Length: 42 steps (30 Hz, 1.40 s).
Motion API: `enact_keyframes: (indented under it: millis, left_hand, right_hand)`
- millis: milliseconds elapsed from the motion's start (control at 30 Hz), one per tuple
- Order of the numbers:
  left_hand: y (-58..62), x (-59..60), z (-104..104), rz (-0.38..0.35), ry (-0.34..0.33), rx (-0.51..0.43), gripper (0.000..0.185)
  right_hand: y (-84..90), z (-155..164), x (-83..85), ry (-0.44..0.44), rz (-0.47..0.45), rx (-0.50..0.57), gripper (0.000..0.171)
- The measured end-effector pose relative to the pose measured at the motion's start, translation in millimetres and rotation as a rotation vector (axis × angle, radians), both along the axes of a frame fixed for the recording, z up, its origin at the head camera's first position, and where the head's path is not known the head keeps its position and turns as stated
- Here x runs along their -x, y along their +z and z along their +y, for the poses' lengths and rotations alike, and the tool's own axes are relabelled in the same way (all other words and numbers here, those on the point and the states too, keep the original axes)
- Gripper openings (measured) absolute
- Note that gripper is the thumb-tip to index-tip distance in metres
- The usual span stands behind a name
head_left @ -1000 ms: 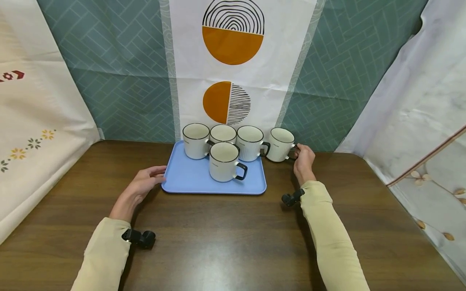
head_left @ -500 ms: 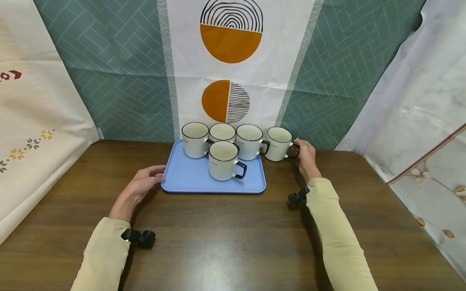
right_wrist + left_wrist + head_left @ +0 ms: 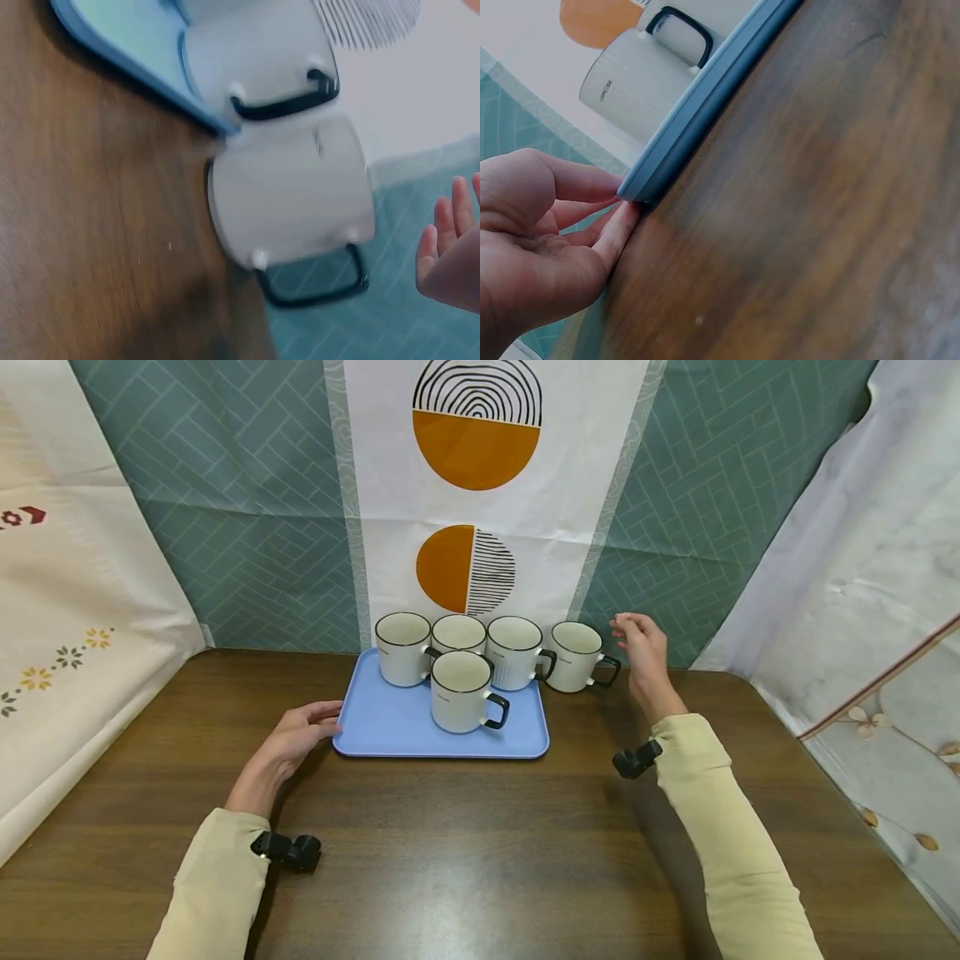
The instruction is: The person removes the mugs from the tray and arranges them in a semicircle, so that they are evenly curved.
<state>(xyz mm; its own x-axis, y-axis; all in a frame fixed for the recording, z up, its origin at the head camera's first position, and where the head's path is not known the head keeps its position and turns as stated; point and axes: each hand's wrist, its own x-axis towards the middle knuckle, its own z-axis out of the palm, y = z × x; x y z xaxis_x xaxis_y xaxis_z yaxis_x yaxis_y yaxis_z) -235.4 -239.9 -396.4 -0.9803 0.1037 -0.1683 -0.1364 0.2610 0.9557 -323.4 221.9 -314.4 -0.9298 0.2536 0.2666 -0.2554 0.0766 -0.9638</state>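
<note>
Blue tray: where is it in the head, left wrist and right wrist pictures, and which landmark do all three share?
Head: the blue tray lies near the middle, under four mugs.
Left wrist: the blue tray slants from left of centre to the top edge.
Right wrist: the blue tray shows at top left.
Shared landmark: brown tabletop.

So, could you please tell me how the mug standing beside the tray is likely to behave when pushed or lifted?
The mug looks rigid and possibly breakable, given its smooth, ceramic-like wall. Standing upright on the table, it would probably slide rather than roll. Lifted by its one side handle, it may tilt slightly.
</note>
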Motion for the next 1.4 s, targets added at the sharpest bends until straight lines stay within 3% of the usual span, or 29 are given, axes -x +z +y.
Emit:
enact_keyframes:
  millis: [300,700,867,1267,1400]
  left_hand:
    - [-0.3,0.5,-1.2,-0.005,0.002,0.007,0.055]
    - [-1.0,-0.5,-2.7,-0.009,0.006,0.018,0.054]
    - [-0.5,-0.4,-1.4,-0.001,0.003,0.013,0.054]
    - [0.9,-0.8,0.2,-0.007,0.004,-0.007,0.053]
    - [1.4,-1.5,-0.1,-0.013,0.005,-0.006,0.053]
  right_hand:
    - [2.1,-29.5,-24.6,0.222,0.002,-0.063,0.024]
    - [-25.2,-71.0,-43.2,0.475,-0.185,-0.134,0.036]
    - [-35.7,-87.1,-47.6,0.513,-0.221,-0.157,0.036]
    - [-50.3,-108.3,-52.4,0.592,-0.299,0.04,0.029]
    - [-52.3,-109.9,-51.9,0.586,-0.315,0.056,0.029]
